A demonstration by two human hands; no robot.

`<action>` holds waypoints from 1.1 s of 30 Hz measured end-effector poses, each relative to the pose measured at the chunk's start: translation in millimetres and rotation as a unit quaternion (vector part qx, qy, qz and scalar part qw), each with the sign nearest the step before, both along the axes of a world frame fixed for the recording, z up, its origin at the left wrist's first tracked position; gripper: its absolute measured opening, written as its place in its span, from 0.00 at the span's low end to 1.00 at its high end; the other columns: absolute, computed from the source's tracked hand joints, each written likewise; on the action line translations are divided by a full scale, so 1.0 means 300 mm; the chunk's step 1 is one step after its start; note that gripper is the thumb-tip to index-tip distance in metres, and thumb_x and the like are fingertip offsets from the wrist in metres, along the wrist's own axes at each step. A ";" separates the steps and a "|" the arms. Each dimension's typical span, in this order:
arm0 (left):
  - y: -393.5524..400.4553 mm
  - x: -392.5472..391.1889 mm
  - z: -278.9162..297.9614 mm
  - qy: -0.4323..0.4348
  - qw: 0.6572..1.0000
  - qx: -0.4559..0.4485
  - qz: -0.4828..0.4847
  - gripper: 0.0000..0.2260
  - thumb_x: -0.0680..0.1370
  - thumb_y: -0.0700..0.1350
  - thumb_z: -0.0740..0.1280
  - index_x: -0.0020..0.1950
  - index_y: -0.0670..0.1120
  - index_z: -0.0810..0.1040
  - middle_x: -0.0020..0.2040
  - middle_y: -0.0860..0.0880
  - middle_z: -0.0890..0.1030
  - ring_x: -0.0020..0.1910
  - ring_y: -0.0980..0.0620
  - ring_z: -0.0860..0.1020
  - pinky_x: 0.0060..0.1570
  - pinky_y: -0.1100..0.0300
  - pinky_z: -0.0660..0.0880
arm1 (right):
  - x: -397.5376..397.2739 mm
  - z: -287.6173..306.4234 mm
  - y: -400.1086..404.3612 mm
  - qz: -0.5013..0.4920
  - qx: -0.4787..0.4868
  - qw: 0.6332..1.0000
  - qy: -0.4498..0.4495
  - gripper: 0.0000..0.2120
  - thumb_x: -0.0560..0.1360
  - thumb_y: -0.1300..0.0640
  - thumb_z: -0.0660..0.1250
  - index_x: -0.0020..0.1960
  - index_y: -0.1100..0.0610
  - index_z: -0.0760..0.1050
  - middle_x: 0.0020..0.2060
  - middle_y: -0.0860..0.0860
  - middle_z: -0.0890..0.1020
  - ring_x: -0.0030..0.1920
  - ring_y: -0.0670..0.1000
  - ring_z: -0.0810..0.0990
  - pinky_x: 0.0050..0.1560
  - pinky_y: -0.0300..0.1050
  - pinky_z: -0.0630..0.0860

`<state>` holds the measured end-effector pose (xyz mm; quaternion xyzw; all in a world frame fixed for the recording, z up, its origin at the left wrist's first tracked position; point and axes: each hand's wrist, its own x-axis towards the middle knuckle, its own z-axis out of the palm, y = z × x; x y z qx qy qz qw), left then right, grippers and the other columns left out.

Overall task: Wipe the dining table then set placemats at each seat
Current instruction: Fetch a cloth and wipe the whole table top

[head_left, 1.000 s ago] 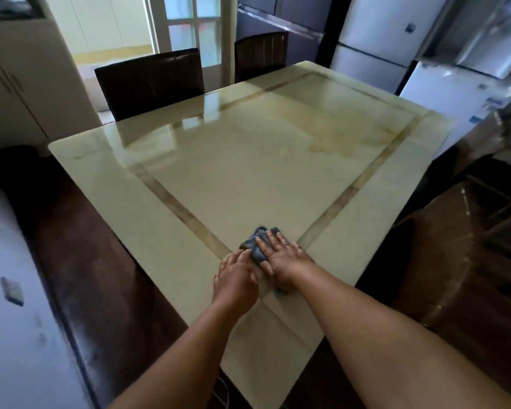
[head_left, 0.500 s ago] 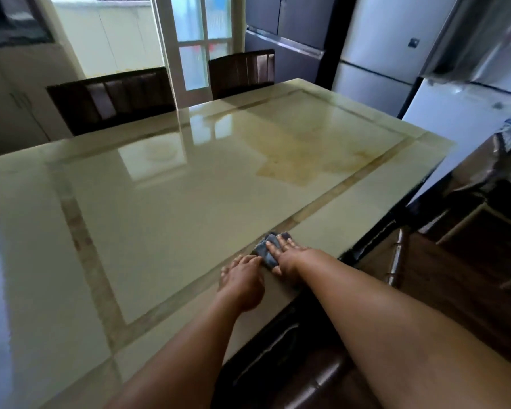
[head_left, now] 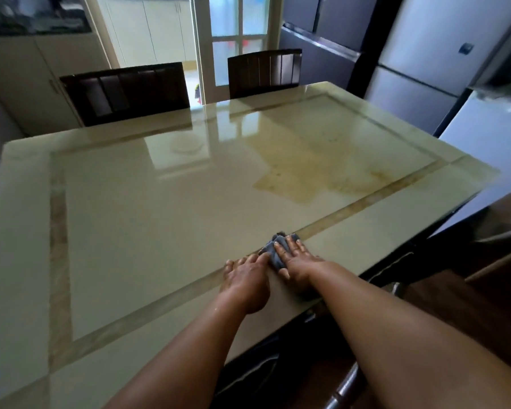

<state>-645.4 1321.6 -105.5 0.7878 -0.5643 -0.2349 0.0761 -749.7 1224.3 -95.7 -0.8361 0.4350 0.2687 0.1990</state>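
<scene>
**A:** Cloth [head_left: 275, 251] first, since the wiping depends on it. Where is it in the head view?

**B:** On the dining table [head_left: 160, 219], near the front edge, right on the tan inlay band [head_left: 366, 202]. It is a small blue-grey rag, bunched up. The right hand [head_left: 296, 261] lies flat on top of it, fingers straight and slightly spread, pressing it to the surface. The left hand [head_left: 246, 280] rests on the table just beside it, fingers loosely bent, its fingertips touching the cloth's edge. It holds nothing.

**A:** How would you expect it to handle?

**B:** Soft and light, I'd judge, and it folds under the palm. No need to grip it: a flat palm on the middle keeps it spread and moving. The tabletop looks glossy and hard, so the cloth should slide easily, and could slip out from under a light press.

**A:** What's left to wipe?

**B:** A brownish patch [head_left: 316, 172] sits further across, towards the right side, well apart from the cloth. No placemats are in view, so that step looks not yet begun.

**A:** Any writing or brands?

**B:** None I can read. The refrigerator [head_left: 431, 54] carries a small dark badge, too small to make out. Two dark chairs [head_left: 124, 93] at the far side bear no labels.
</scene>
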 end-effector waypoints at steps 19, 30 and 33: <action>-0.791 -0.373 0.005 0.010 1.000 0.003 0.013 0.22 0.80 0.46 0.51 0.74 0.52 0.56 0.78 0.54 0.52 0.76 0.55 0.48 0.74 0.46 0.44 | -0.349 -0.072 -0.873 0.069 -0.067 0.993 -0.063 0.29 0.81 0.46 0.47 0.76 0.49 0.36 0.76 0.52 0.35 0.76 0.53 0.35 0.74 0.54 0.42; -0.726 -0.206 -0.047 -0.020 0.923 -0.161 0.349 0.17 0.79 0.45 0.56 0.67 0.47 0.69 0.70 0.47 0.69 0.68 0.47 0.65 0.68 0.55 0.59 | -0.149 -0.126 -0.890 0.037 -0.082 0.976 -0.198 0.28 0.80 0.44 0.43 0.76 0.49 0.38 0.76 0.51 0.35 0.75 0.52 0.32 0.72 0.51 0.34; -0.702 -0.161 -0.049 -0.025 0.904 -0.173 0.390 0.12 0.78 0.44 0.57 0.59 0.46 0.75 0.60 0.43 0.76 0.60 0.44 0.70 0.62 0.55 0.61 | -0.008 -0.148 -0.633 0.181 -0.023 0.961 -0.209 0.30 0.80 0.44 0.46 0.76 0.48 0.35 0.74 0.49 0.32 0.73 0.51 0.29 0.71 0.49 0.32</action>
